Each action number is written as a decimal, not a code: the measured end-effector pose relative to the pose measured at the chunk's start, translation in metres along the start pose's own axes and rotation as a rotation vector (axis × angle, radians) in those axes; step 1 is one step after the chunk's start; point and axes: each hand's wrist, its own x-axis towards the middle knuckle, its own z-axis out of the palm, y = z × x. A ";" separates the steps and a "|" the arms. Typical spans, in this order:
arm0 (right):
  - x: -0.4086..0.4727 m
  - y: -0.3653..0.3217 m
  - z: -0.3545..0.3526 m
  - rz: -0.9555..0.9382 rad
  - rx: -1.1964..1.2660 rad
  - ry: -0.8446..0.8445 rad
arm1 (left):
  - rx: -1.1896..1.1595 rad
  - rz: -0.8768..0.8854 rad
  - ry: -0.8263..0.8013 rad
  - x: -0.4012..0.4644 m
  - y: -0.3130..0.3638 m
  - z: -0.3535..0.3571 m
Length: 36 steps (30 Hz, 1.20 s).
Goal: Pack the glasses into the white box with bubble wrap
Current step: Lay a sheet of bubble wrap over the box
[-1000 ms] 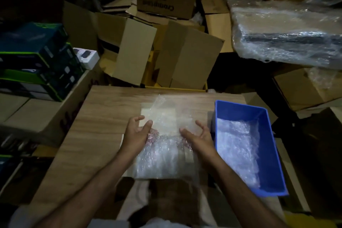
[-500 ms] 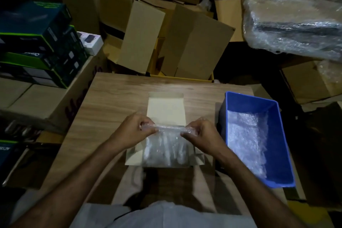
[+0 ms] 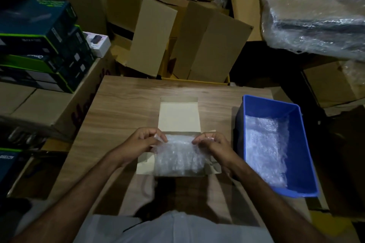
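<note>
The bubble wrap point(image 3: 178, 159) is lying bundled in the white box point(image 3: 178, 118), filling the near half of it, while the box's open lid is lying flat on the far side. Whether the glasses are inside that bundle I cannot tell — the plastic is too cloudy and the light too dim. Both hands are working its far edge: the left hand point(image 3: 142, 141) is pinching the left corner between thumb and curled fingers, and the right hand point(image 3: 214, 145) is pinching the right corner the same way, the edge stretched taut between them.

The wrap itself looks feather-light, soft and a little slippery, so it is likely to spring back unless it is tucked down. If glasses are in there, they would be the fragile part; I would be holding by the outer edges of the wrap, as now, rather than pressing on the middle.

The box is sitting near the middle of a wooden table point(image 3: 122, 104). Just to its right a blue bin point(image 3: 304, 154) is holding more bubble wrap. Beyond the table, brown cartons point(image 3: 207, 45) are standing open, dark boxes point(image 3: 39, 45) are stacked to the left, and something plastic-wrapped point(image 3: 316, 16) is lying far right.
</note>
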 end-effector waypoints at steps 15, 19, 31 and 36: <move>0.011 0.017 -0.004 -0.142 -0.167 -0.093 | 0.267 0.101 0.055 0.004 -0.006 0.012; 0.020 0.026 0.000 -0.089 -0.118 0.001 | 0.147 -0.040 0.026 0.009 -0.009 0.009; 0.049 0.048 -0.002 -0.329 -0.413 0.136 | 0.428 0.149 0.216 0.051 -0.037 0.009; 0.071 0.057 0.004 -0.384 -0.788 0.191 | 0.939 0.291 0.308 0.076 -0.044 0.018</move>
